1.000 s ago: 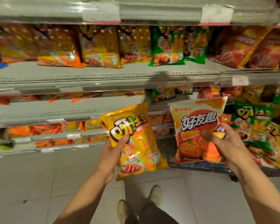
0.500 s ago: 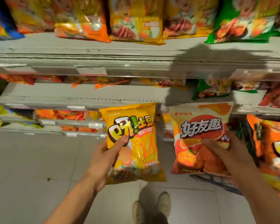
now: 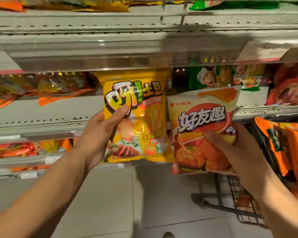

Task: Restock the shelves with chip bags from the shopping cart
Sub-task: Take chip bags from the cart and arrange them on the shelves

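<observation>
Left hand: the left hand (image 3: 100,134) grips a yellow glossy plastic chip bag (image 3: 136,117) by its left edge, with the thumb lying across the printed front.
Right hand: the right hand (image 3: 237,152) holds a red and cream plastic chip bag (image 3: 199,127) from its lower right side, the thumb pressed on the front.
Where the bags are: both bags are upright and side by side in the air, in front of the grey metal shelf (image 3: 58,110). Their inner edges touch or overlap a little.
Shelf rows: on the shelf, orange bags (image 3: 41,88) lie to the left, green bags with a chef picture (image 3: 212,78) stand behind the held bags, and red bags (image 3: 289,90) are far right.
Cart: the wire shopping cart (image 3: 236,194) is at the lower right, with an orange bag (image 3: 282,143) inside it.
Step in hand: I judge the person is bringing both bags to the shelf and looking for the matching rows.
How to do it well: place one bag at a time, upright with the print facing out, and slide it in gently so the rows do not fall.
Doubt: the upper shelf is blurred, so I cannot tell if a yellow row is there.
</observation>
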A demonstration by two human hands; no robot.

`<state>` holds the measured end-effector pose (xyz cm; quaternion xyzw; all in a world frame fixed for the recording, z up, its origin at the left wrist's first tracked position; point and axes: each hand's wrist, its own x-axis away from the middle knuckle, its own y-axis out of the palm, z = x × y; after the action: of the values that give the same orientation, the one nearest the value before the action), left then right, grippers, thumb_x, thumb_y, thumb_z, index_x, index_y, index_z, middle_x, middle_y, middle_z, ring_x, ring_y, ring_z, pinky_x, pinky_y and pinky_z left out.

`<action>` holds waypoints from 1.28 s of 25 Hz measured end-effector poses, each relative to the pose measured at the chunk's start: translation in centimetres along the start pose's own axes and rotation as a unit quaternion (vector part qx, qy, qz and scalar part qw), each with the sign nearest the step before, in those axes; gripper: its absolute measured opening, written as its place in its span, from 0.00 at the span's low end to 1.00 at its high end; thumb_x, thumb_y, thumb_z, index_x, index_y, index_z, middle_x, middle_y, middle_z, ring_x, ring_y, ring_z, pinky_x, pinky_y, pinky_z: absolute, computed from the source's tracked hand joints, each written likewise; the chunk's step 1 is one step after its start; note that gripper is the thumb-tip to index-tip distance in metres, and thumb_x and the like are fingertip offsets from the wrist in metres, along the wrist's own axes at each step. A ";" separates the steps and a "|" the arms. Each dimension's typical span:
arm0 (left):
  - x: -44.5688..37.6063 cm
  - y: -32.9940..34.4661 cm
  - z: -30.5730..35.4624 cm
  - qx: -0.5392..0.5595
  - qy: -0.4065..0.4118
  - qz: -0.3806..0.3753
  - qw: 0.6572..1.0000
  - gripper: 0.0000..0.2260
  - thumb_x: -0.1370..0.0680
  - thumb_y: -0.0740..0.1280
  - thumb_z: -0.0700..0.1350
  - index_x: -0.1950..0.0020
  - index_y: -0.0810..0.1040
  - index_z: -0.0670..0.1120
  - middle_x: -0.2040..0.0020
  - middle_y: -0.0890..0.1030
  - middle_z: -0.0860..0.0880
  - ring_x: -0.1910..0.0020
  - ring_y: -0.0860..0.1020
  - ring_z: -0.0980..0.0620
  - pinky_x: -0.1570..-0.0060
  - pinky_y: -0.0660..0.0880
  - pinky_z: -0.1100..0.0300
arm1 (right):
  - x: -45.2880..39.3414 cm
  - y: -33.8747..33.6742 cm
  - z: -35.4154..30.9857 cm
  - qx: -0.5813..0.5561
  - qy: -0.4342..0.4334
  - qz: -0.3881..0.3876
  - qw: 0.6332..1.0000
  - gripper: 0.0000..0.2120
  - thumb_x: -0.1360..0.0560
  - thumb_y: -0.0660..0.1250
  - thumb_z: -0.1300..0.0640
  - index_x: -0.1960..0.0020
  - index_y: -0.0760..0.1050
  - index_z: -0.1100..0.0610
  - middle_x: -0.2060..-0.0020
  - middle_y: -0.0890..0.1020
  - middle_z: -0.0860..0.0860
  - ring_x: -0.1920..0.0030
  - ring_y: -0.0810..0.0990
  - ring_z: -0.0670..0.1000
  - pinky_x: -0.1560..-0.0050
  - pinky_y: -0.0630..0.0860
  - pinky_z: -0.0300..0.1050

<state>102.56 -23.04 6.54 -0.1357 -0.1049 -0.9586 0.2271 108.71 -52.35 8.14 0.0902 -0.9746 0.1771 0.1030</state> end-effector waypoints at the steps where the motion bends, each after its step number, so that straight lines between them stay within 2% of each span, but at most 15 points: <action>1: -0.7 0.6 0.5 -0.005 0.007 -0.013 1.000 0.10 0.26 0.73 0.52 0.49 0.87 0.50 0.51 0.88 0.54 0.57 0.85 0.61 0.66 0.76 0.72 | -0.3 -0.3 -0.1 -0.016 -0.004 0.007 1.000 0.30 0.41 0.74 0.32 0.40 0.75 0.35 0.49 0.86 0.40 0.48 0.86 0.49 0.45 0.81 0.64; 5: -2.6 2.6 2.0 -0.004 0.028 -0.023 0.999 0.09 0.26 0.72 0.53 0.52 0.85 0.49 0.59 0.87 0.54 0.64 0.83 0.60 0.71 0.76 0.70 | -1.0 -1.4 0.0 -0.061 -0.017 0.027 0.998 0.26 0.38 0.75 0.36 0.41 0.77 0.35 0.50 0.86 0.37 0.52 0.87 0.45 0.51 0.83 0.65; 8: -4.8 4.0 4.0 0.009 0.047 -0.001 0.999 0.08 0.22 0.72 0.48 0.59 0.85 0.47 0.64 0.86 0.53 0.68 0.83 0.59 0.71 0.78 0.66 | -1.4 -2.0 0.2 -0.079 -0.018 0.033 0.996 0.27 0.38 0.76 0.37 0.40 0.77 0.37 0.50 0.86 0.37 0.54 0.87 0.43 0.61 0.85 0.55; 10: -6.6 4.7 5.2 0.030 0.053 0.044 0.997 0.07 0.22 0.73 0.43 0.60 0.86 0.47 0.64 0.86 0.52 0.67 0.84 0.56 0.61 0.83 0.55 | -1.8 -2.2 0.3 -0.076 -0.018 0.032 0.996 0.28 0.39 0.76 0.36 0.40 0.77 0.36 0.51 0.85 0.35 0.54 0.86 0.43 0.62 0.85 0.51; 11: -7.5 4.9 5.3 0.030 0.048 0.056 0.997 0.03 0.23 0.74 0.43 0.57 0.85 0.46 0.64 0.86 0.51 0.67 0.85 0.53 0.58 0.82 0.48 | -2.2 -2.2 0.4 -0.071 -0.014 0.032 0.997 0.26 0.39 0.75 0.36 0.42 0.76 0.35 0.52 0.85 0.33 0.54 0.86 0.42 0.59 0.85 0.53; 12: -8.1 5.2 5.0 0.016 0.039 0.054 0.998 0.03 0.24 0.75 0.45 0.52 0.84 0.47 0.62 0.87 0.50 0.66 0.85 0.51 0.58 0.81 0.42 | -2.4 -2.1 0.5 -0.062 -0.011 0.031 0.998 0.24 0.39 0.75 0.36 0.44 0.76 0.34 0.54 0.84 0.30 0.55 0.85 0.39 0.55 0.84 0.52; 13: -8.4 5.4 4.5 0.001 0.024 0.045 0.999 0.07 0.24 0.74 0.46 0.48 0.83 0.47 0.61 0.87 0.50 0.65 0.85 0.50 0.59 0.81 0.43 | -2.7 -2.0 0.7 -0.049 -0.009 0.027 0.998 0.22 0.40 0.74 0.36 0.47 0.75 0.34 0.57 0.83 0.28 0.57 0.83 0.35 0.54 0.82 0.49; 14: -8.6 5.6 3.7 -0.004 0.008 0.027 1.000 0.08 0.23 0.73 0.46 0.45 0.82 0.47 0.62 0.87 0.51 0.64 0.85 0.52 0.61 0.83 0.50 | -2.9 -1.9 0.8 -0.039 -0.008 0.019 0.999 0.21 0.40 0.74 0.36 0.48 0.75 0.34 0.59 0.82 0.27 0.58 0.82 0.32 0.54 0.80 0.45; 16: -8.9 5.7 2.6 -0.011 -0.014 -0.005 1.000 0.04 0.20 0.69 0.46 0.48 0.80 0.46 0.66 0.86 0.54 0.69 0.83 0.59 0.71 0.77 0.66 | -3.3 -1.6 1.1 -0.036 0.000 0.005 0.999 0.21 0.40 0.73 0.36 0.49 0.75 0.35 0.58 0.82 0.28 0.58 0.82 0.33 0.54 0.78 0.43; 18: -9.3 5.6 2.3 -0.009 -0.025 -0.016 1.000 0.05 0.19 0.68 0.47 0.51 0.79 0.47 0.70 0.84 0.56 0.73 0.80 0.62 0.76 0.72 0.70 | -3.6 -1.4 1.3 -0.036 0.008 -0.006 0.999 0.20 0.40 0.74 0.36 0.49 0.75 0.35 0.56 0.82 0.28 0.57 0.83 0.36 0.56 0.78 0.42; 22: -9.8 6.1 2.5 -0.077 -0.007 -0.021 0.997 0.06 0.18 0.66 0.51 0.49 0.78 0.50 0.70 0.83 0.60 0.72 0.80 0.65 0.75 0.72 0.72 | -4.1 -0.7 1.3 -0.051 0.007 -0.035 0.998 0.21 0.39 0.75 0.39 0.49 0.74 0.37 0.57 0.83 0.29 0.57 0.83 0.33 0.69 0.77 0.29; 25: -9.6 6.6 2.2 -0.139 0.017 0.016 0.990 0.14 0.19 0.65 0.57 0.42 0.79 0.49 0.62 0.84 0.58 0.61 0.82 0.61 0.58 0.75 0.64 | -3.8 0.1 1.2 -0.037 0.011 -0.052 0.998 0.21 0.39 0.75 0.39 0.48 0.74 0.38 0.55 0.83 0.30 0.56 0.83 0.34 0.62 0.77 0.33; 27: -9.0 6.2 2.3 -0.134 0.005 0.044 0.990 0.22 0.21 0.65 0.63 0.36 0.77 0.49 0.55 0.85 0.55 0.58 0.82 0.58 0.58 0.74 0.61 | -3.8 0.5 1.2 -0.032 0.012 -0.061 0.998 0.23 0.40 0.75 0.38 0.47 0.74 0.39 0.55 0.83 0.31 0.56 0.83 0.35 0.58 0.78 0.38; 29: -8.1 5.2 2.0 -0.119 -0.006 0.055 0.991 0.24 0.22 0.63 0.67 0.34 0.73 0.53 0.52 0.84 0.58 0.55 0.82 0.60 0.61 0.73 0.64 | -3.7 0.9 1.2 -0.030 0.015 -0.071 0.997 0.26 0.41 0.75 0.36 0.45 0.75 0.38 0.54 0.84 0.32 0.55 0.83 0.35 0.56 0.79 0.41; 32: -6.5 2.8 1.5 -0.208 0.023 0.062 0.976 0.18 0.20 0.59 0.67 0.36 0.71 0.59 0.48 0.79 0.61 0.50 0.77 0.63 0.55 0.70 0.64 | -3.4 1.7 0.9 -0.038 0.015 -0.088 0.995 0.27 0.42 0.75 0.35 0.45 0.75 0.37 0.53 0.84 0.32 0.55 0.83 0.35 0.55 0.79 0.42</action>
<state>109.81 -22.44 6.33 -0.1645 0.1106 -0.9464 0.2549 111.47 -50.66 5.93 0.1694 -0.9671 0.1316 0.1365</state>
